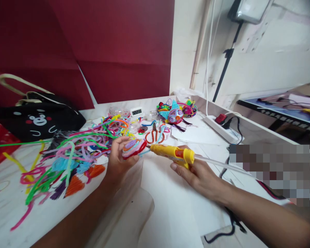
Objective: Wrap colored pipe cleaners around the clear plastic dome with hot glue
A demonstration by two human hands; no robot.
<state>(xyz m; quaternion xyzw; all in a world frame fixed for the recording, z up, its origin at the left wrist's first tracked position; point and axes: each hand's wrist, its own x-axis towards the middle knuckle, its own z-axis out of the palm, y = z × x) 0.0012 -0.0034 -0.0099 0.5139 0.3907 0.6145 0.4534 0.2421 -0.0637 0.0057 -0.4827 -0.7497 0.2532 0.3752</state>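
Note:
My left hand [120,156] is closed around a small craft piece [134,148] of coiled pipe cleaners in red, pink, lilac and orange. In my right hand [196,170] is a yellow hot glue gun [172,153], with a long clear glue stick [222,163] running out of its back. The gun's nozzle points left and comes close to the craft piece's red edge; whether it touches I cannot tell. Just behind the two hands lie scissors [155,136] with orange-red handles. A light blue pipe cleaner strip shows beneath the nozzle.
A heap of colourful pipe cleaners [85,148] and tassels [74,186] spreads at left. Finished colourful ornaments [174,113] sit at the back beside a small digital clock [136,112]. A black bag [38,120] stands back left. A power strip [222,129] and black cable [231,220] lie at right.

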